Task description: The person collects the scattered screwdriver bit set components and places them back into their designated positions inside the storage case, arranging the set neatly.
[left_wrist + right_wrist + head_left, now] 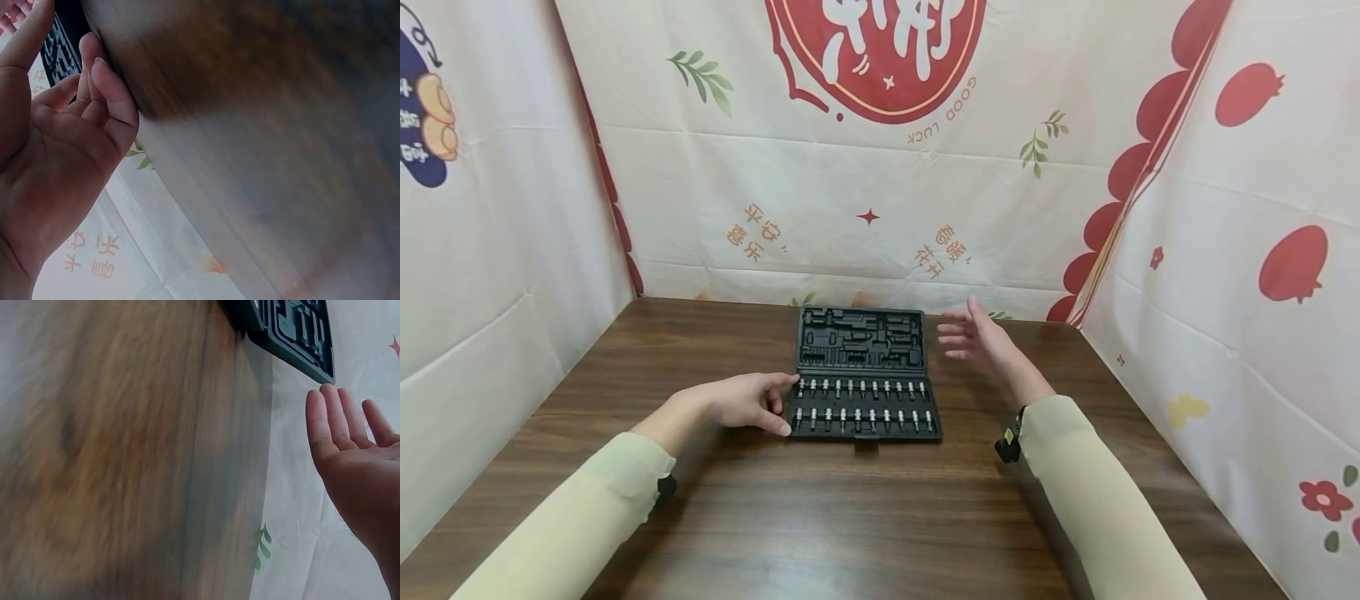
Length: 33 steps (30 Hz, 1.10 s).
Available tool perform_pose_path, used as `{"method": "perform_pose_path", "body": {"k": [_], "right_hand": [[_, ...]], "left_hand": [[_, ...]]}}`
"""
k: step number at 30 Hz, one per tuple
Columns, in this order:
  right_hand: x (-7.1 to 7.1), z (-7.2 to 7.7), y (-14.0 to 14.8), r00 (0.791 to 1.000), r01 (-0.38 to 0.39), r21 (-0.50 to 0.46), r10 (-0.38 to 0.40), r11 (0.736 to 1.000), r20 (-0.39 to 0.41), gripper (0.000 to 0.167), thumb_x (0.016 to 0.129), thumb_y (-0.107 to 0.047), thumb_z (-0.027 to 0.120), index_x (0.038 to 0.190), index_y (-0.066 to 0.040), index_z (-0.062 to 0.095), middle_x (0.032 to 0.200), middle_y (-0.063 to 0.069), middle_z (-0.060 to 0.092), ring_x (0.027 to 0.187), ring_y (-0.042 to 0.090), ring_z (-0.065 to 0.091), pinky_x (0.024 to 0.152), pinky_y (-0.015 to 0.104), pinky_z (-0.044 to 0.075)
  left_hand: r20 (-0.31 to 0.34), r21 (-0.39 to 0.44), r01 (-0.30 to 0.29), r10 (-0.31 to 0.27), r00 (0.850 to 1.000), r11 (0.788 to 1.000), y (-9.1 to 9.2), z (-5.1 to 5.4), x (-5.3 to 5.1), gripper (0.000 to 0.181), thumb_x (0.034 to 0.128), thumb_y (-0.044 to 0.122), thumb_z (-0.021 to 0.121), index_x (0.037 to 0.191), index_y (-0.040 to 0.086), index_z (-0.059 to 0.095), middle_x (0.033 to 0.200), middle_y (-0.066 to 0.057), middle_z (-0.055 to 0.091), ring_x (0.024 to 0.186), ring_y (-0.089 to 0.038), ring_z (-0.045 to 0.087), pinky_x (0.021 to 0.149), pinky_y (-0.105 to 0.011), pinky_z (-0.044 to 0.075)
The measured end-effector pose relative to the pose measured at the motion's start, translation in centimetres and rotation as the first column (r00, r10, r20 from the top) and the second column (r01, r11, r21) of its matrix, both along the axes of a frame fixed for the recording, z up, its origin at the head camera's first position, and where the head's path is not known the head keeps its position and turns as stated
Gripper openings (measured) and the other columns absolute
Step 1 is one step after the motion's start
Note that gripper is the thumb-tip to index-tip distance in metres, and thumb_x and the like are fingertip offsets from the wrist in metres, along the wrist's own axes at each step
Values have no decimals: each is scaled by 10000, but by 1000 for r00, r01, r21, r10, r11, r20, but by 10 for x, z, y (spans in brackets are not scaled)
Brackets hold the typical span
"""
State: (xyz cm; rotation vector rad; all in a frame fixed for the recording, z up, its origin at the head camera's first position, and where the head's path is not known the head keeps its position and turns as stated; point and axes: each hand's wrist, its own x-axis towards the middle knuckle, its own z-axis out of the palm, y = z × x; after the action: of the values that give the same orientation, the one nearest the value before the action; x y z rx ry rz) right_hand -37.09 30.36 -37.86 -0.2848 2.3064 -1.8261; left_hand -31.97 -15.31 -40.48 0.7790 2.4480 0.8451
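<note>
On the table lies a black plastic tool case (861, 402), opened out flat toward the person. Two rows of silver-and-black socket bits (857, 419) stand in its near half. Its lid (863, 339), tilted up at the back, has moulded recesses. My left hand (747, 400) rests at the case's left side, thumb by the front corner and index finger by the hinge end; in the left wrist view the other fingers (115, 94) bend loosely. To the right of the lid my right hand (981, 337) is raised, fingers extended, apart from the case and holding nothing.
The case lies on a brown wood-grain table (850, 508). A printed cloth (850, 183) hangs behind, with more cloth at both sides. A dark strap with a small device (1009, 443) is at the right wrist.
</note>
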Motion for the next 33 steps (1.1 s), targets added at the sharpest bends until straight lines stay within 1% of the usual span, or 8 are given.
{"method": "perform_pose_path", "body": {"k": [3,8,11,16,22,26,29,33], "right_hand": [[-9,-1,-6,1000,-13,-22,14,1000,27,967,1106,-766,187,1723,-29,291,1739,304,339,1600,493,374,1289,651,330],[-22,-4,-19,998,5,-59,-1,998,70,967,1110,-762,186,1758,-44,181,1790,277,236,1661,447,283,1329,628,263],[-28,-5,-26,996,26,-90,-18,996,87,985,1096,-788,200,1767,-68,158,1803,261,209,1677,438,243,1342,633,224],[-37,-9,-36,991,23,-153,-3,988,130,964,1101,-777,173,1775,-88,128,1824,239,140,1696,437,170,1358,622,175],[-41,-15,-45,978,30,-246,22,969,206,1012,1070,-824,159,1782,-110,74,1837,214,97,1705,403,148,1374,587,132],[-41,-14,-45,971,40,-294,32,955,235,1033,1053,-846,155,1783,-122,51,1845,202,24,1718,389,78,1384,564,92],[-39,-11,-43,970,30,-323,50,946,239,1027,1055,-840,138,1782,-121,38,1846,199,-15,1721,389,32,1388,551,62],[-36,-8,-39,973,-7,-350,87,937,215,992,1070,-814,114,1784,-128,54,1847,197,-8,1720,399,21,1388,551,40]], "left_hand": [[-1,-1,1,-1,1000,1000,0,0,0,978,945,321,893,1703,18,355,1063,-54,645,924,-175,567,837,-345,468],[-8,-2,5,-5,1000,1000,-1,-1,-1,971,948,323,889,1702,20,358,1061,-53,648,920,-172,569,837,-346,470],[-9,-1,8,-8,1000,1000,-1,-2,-2,965,951,320,887,1701,21,359,1063,-55,647,917,-172,570,835,-345,473],[-2,2,10,-10,1000,1000,-1,-2,-2,971,952,323,887,1705,22,353,1066,-56,645,918,-174,567,837,-347,472],[-1,5,7,-7,1000,1000,-1,-2,-2,982,947,327,892,1707,23,349,1057,-51,645,914,-174,566,833,-344,470],[-3,15,15,-15,1000,1000,-1,-2,-2,979,952,317,886,1706,10,342,1049,-49,643,901,-166,567,825,-337,472],[-6,19,17,-16,1000,1000,-1,-2,-2,979,951,311,888,1704,3,343,1044,-52,644,892,-161,567,821,-335,473],[-6,10,9,-9,1000,1000,-1,-2,-3,982,947,319,892,1704,10,348,1041,-51,643,887,-161,566,821,-337,472]]}}
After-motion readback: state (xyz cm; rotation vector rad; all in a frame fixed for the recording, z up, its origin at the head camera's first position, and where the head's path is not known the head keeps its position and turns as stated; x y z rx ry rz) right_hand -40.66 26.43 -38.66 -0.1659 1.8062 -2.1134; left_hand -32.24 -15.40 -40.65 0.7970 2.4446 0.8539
